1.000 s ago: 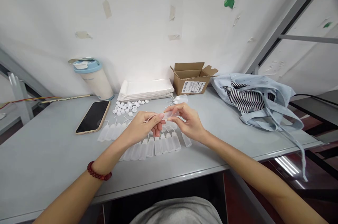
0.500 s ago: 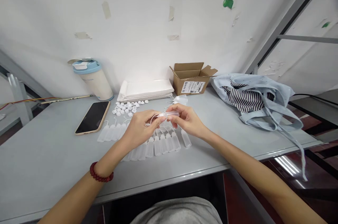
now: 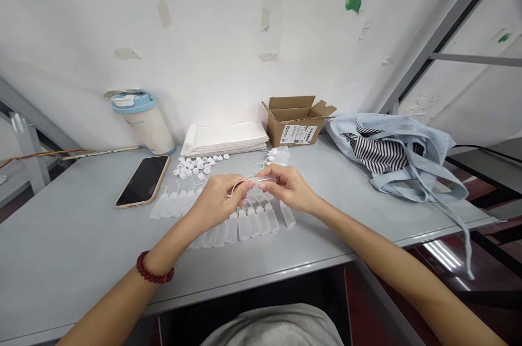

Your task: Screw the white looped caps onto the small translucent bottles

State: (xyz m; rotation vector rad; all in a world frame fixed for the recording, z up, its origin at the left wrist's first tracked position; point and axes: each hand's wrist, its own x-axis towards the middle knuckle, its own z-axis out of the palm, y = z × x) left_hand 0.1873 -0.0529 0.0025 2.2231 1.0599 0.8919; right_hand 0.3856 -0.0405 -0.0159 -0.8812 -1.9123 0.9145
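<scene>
My right hand (image 3: 290, 189) pinches a small clear plastic squeeze bottle (image 3: 266, 178) lying sideways between thumb and fingers. My left hand (image 3: 218, 196) is closed on the bottle's nozzle cap, whose thin bent tube (image 3: 234, 187) curves out by the thumb; the fingers hide most of the cap. Both hands meet above the table, and whether cap and bottle touch I cannot tell. Below them lies a row of similar bottles (image 3: 243, 224) with bent tubes. More bottles (image 3: 165, 205) lie left of my left hand, and one bottle (image 3: 287, 214) lies under my right hand.
Small white caps (image 3: 198, 165) lie in a loose pile behind the hands. Further back are white envelopes (image 3: 226, 137), an open cardboard box (image 3: 294, 131) and more bottles (image 3: 279, 155). A phone (image 3: 142, 181) and a tumbler (image 3: 149, 128) stand left; a blue cloth bag (image 3: 391, 150) lies right.
My left fingers have closed further over the nozzle cap, so less of it shows. The right hand has shifted slightly right with the bottle. The things on the table have not moved.
</scene>
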